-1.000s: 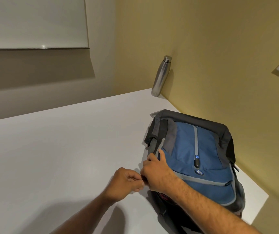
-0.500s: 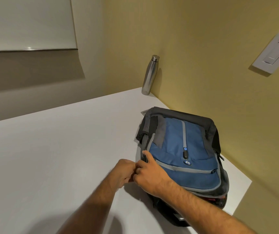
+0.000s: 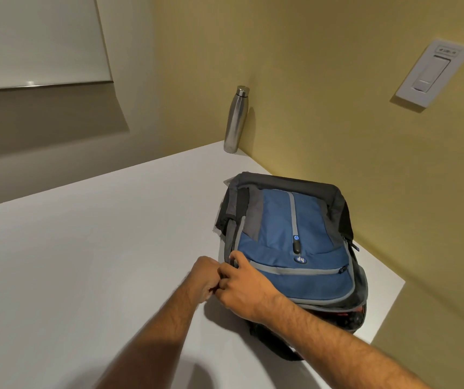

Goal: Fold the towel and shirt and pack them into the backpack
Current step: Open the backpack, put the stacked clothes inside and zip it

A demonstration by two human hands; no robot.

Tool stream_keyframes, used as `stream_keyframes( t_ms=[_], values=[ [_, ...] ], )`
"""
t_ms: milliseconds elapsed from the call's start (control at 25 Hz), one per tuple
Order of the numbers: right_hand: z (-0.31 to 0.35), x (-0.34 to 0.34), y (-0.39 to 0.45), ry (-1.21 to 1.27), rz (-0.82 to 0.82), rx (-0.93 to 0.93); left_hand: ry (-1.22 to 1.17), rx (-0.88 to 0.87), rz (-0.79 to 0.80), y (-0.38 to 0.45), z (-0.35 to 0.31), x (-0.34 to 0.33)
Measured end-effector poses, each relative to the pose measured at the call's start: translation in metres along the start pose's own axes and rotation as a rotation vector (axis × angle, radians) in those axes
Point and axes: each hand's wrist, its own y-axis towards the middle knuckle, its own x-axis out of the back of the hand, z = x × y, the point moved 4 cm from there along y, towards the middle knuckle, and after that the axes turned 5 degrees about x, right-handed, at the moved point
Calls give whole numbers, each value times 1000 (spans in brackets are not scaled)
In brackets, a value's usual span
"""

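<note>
Backpack (image 3: 290, 242), left edge: left hand (image 3: 204, 279), right hand (image 3: 243, 287) pinched on zipper; snagging likely if fabric catches.

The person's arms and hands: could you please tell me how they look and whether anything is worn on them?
Both forearms are bare, with no sleeves in view, and show dark hair. The left hand and right hand wear no gloves. No watch, bracelet or ring shows on the visible sides of the wrists and fingers.

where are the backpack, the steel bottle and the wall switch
backpack (image 3: 278, 228), head view, on its blue front panel
steel bottle (image 3: 235, 122), head view, mid body
wall switch (image 3: 429, 73), head view, on its rocker
</note>
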Motion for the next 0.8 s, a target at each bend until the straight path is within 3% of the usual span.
stream_keyframes(
  t_ms=[200,440,800],
  values=[
    [10,4,-32,-25,-42,79,-75,21,46,-3,0,-2],
    [7,6,-98,-53,-260,48,42,-35,-30,5,-1,-5],
    [2,-16,-154,-2,-327,3,174,-137,-171,9,6,-4]
  ],
)
